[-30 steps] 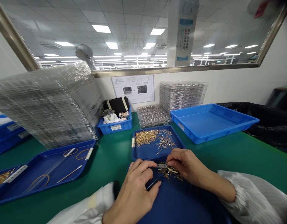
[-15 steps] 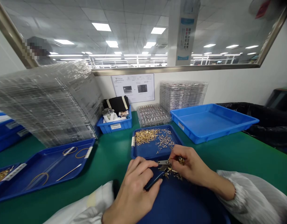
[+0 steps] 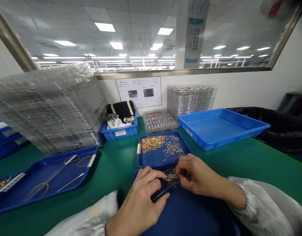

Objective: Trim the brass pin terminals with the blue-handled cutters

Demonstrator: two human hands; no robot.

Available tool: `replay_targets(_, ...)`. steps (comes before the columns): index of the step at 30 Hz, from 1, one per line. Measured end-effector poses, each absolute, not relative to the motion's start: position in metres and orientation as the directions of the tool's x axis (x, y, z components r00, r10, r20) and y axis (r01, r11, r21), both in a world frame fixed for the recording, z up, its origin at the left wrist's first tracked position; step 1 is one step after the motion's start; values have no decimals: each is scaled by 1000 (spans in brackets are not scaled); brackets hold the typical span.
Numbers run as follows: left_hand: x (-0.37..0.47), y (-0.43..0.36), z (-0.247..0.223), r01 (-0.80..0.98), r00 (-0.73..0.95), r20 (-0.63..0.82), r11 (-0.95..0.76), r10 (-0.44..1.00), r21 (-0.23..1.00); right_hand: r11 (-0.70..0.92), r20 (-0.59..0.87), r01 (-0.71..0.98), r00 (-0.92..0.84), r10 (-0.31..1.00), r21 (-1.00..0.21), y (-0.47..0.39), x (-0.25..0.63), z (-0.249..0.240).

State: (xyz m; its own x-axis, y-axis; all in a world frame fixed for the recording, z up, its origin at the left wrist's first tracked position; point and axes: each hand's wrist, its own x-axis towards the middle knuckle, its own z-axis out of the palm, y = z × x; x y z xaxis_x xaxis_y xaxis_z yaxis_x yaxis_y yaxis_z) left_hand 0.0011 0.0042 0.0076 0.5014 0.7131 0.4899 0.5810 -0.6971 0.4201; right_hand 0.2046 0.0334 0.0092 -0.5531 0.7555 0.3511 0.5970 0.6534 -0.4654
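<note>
My left hand (image 3: 143, 196) is closed around small cutters (image 3: 162, 191) with a dark blue handle and flat metal jaws pointing right. At the jaws, the thumb and fingers of my right hand (image 3: 193, 172) are pinched together; whatever sits between the fingertips is hidden. Small gold pins (image 3: 169, 171) lie behind and under the jaws, in the near dark blue tray (image 3: 190, 213). Just beyond my hands, another dark blue tray (image 3: 151, 160) contains a heap of gold pins (image 3: 153, 143) on its left and a looser scatter of pins (image 3: 172, 148) on its right.
On the left, a blue tray (image 3: 64, 173) carries rubber bands and a cotton swab (image 3: 70, 182). Behind it rises a wrapped stack of clear trays (image 3: 54, 111). A blue bin (image 3: 121, 132) with supplies, a pin-filled clear tray (image 3: 160, 120) and a large blue tray (image 3: 222, 129) stand at the back.
The cutters' jaws and handle have turned slightly in my left hand. My right fingertips have moved a little, staying beside the jaws. The whole view has shifted slightly.
</note>
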Motion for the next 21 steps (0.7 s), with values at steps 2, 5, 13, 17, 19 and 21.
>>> replay_targets(2, 1, 4, 8, 595, 537, 487, -719, 689, 360, 681, 361, 627, -578, 732, -378, 35, 205, 6)
replay_targets(5, 1, 2, 8, 613, 580, 479, -740, 659, 276, 701, 369, 645, -598, 711, -306, 37, 204, 1)
replay_targets(13, 2, 4, 6, 641, 499, 516, -697, 697, 321, 676, 359, 612, -573, 737, -410, 38, 207, 7)
replay_targets(17, 2, 7, 5, 701, 422, 526, -633, 739, 327, 594, 478, 690, -391, 787, -414, 48, 212, 0)
replay_targets(19, 1, 8, 4, 729, 399, 521, -606, 754, 319, 573, 466, 731, -387, 795, -371, 52, 212, -5)
replay_targets(21, 0, 8, 3, 742, 387, 521, -593, 761, 314, 573, 387, 763, -452, 804, -299, 53, 210, -7)
